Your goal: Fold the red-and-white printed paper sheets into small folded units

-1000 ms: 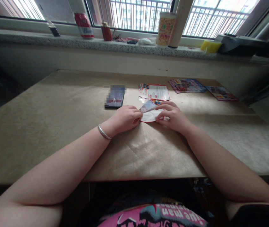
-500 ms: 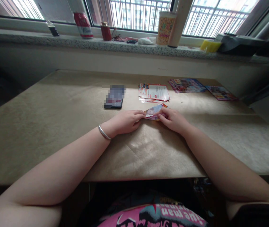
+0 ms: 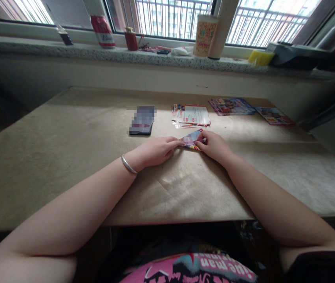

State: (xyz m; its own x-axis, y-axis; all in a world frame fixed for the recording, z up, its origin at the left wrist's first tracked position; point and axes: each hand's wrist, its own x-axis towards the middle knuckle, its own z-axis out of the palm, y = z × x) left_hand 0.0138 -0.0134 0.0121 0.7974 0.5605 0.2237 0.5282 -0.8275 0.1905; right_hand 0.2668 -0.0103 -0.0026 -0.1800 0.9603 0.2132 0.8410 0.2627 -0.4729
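Note:
A small colourful printed leaflet [image 3: 191, 139], folded over, lies on the brown paper-covered table [image 3: 67, 149] between my hands. My left hand [image 3: 155, 151], with a silver bracelet on its wrist, pinches the leaflet's left end with closed fingers. My right hand [image 3: 214, 145] presses its right end, fingers curled onto the paper. A stack of similar leaflets [image 3: 191, 115] lies just beyond my hands.
A dark phone [image 3: 141, 121] lies left of the stack. Two more colourful leaflets [image 3: 231, 106] [image 3: 275, 116] lie at the far right. On the stone windowsill [image 3: 37, 49] stand a red can [image 3: 103, 31], a small red box [image 3: 131, 39], a paper cup [image 3: 205, 35] and a yellow sponge [image 3: 260, 57].
The leaflet's white inner side showed a second ago; it has been folded over so only the printed side shows. Both hands have shifted slightly away from me, onto its ends.

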